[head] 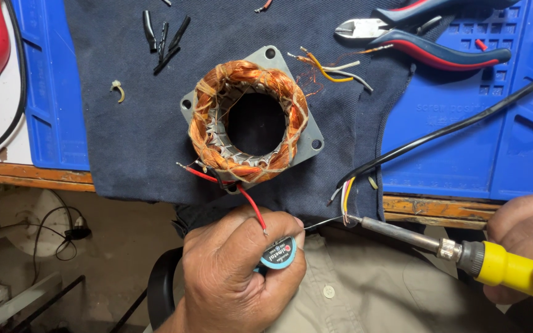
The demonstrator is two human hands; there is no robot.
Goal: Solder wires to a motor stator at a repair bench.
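Left hand (232,280), fingers clamped on a solder spool (278,253); right hand (525,246), fingers clamped on a soldering iron (458,251); motor stator (248,123) at 12 o'clock.

Small solder spool (277,253) in hand, yellow-handled soldering iron (464,251) level, tip at wires

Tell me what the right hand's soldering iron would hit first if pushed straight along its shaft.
The right hand points the soldering iron up-left. Its tip already sits by the bared cable wires and solder strand; those come first, probably, then the left hand. Depth is unclear.
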